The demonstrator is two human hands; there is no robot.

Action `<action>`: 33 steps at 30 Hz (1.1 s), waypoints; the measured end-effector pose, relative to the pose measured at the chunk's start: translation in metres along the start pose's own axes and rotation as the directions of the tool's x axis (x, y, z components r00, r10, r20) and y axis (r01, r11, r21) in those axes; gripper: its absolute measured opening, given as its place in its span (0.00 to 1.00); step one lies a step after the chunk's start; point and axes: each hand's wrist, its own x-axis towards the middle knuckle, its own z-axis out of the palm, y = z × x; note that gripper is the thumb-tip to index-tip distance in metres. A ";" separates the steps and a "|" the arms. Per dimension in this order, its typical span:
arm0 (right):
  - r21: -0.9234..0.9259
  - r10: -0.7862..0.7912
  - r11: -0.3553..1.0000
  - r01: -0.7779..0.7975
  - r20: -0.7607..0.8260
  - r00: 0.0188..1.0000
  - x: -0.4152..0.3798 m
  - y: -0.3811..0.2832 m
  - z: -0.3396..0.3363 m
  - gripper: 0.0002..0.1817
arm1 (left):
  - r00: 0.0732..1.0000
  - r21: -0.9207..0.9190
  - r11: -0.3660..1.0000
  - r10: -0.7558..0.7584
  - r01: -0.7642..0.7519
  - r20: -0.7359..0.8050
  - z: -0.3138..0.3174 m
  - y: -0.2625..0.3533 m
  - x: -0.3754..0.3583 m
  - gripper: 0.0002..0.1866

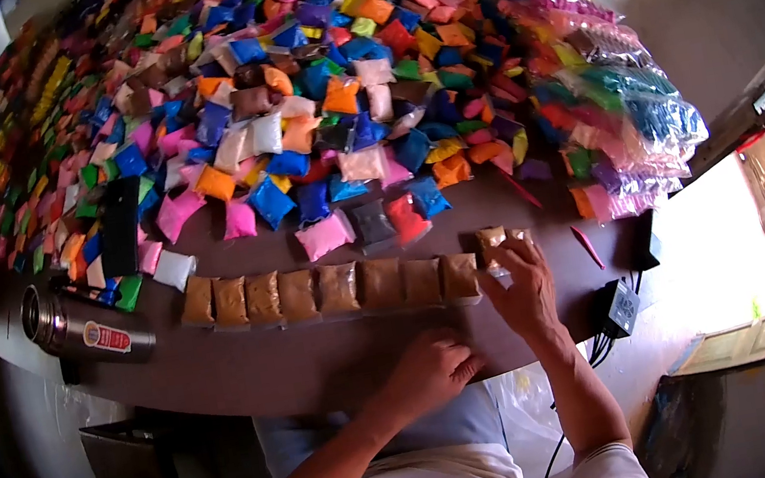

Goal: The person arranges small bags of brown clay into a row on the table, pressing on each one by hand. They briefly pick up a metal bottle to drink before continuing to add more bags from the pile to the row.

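Note:
A row of small clear packets filled with brown material (299, 294) lies across the near part of the table. Past its right end is another brown packet (490, 237), with one more partly covered beside it. My right hand (521, 289) reaches over these two, thumb and fingers bent around a brown packet; the fingertips partly hide it. Near the table's front edge rests my left hand (437, 369), its fingers curled in a loose fist, with nothing visible in it.
A large heap of colourful packets (283, 105) covers the far table. Bagged packets (632, 122) are piled at right. A steel flask (88, 322) lies at left near a black phone (119, 229). Pink tools (588, 248) and a black box with cables (622, 305) are at right.

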 end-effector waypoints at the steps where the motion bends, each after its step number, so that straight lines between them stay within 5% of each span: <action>1: 0.073 -0.050 0.996 0.047 0.043 0.998 -0.002 -0.009 0.003 0.18 | 1.000 -0.031 0.999 -0.006 0.006 0.014 0.001 -0.002 -0.001 0.11; 6: 0.163 -0.252 0.960 0.227 0.148 0.957 0.004 -0.043 0.019 0.21 | 0.994 -0.098 0.989 -0.112 0.112 0.007 0.004 0.000 -0.004 0.11; 14: 0.219 -0.177 0.968 0.123 0.246 0.953 0.032 -0.024 0.029 0.23 | 0.995 -0.019 0.997 -0.078 0.079 0.061 0.001 0.000 -0.006 0.12; 18: 0.157 -0.303 0.949 0.272 0.228 0.926 0.036 -0.048 0.027 0.20 | 0.999 -0.022 0.999 -0.032 0.031 -0.007 0.001 -0.004 -0.005 0.13; 20: 0.232 -0.300 0.943 0.238 0.287 0.910 0.034 -0.073 0.025 0.21 | 0.979 0.039 0.994 -0.105 0.099 0.175 -0.004 -0.001 -0.005 0.10; 24: 0.368 -0.399 0.893 0.258 0.385 0.832 0.038 -0.112 0.039 0.27 | 1.000 -0.088 0.996 -0.005 0.003 -0.026 0.005 -0.004 -0.007 0.16; 26: 0.310 -0.495 0.867 0.389 0.463 0.735 0.038 -0.113 0.058 0.27 | 0.995 -0.153 0.984 -0.089 0.094 0.038 -0.002 0.003 -0.006 0.22; 30: 0.360 -0.552 0.827 0.432 0.371 0.747 0.052 -0.097 0.071 0.25 | 0.994 -0.093 0.993 -0.058 0.067 0.088 -0.008 -0.001 -0.004 0.19; 32: 0.340 -0.493 0.862 0.375 0.393 0.777 0.059 -0.093 0.067 0.25 | 0.874 0.144 0.961 -0.276 0.237 0.400 -0.030 0.019 0.005 0.16; 33: 0.325 -0.475 0.875 0.359 0.428 0.769 0.063 -0.097 0.060 0.25 | 0.876 0.148 0.959 -0.281 0.241 0.392 -0.032 0.019 0.005 0.16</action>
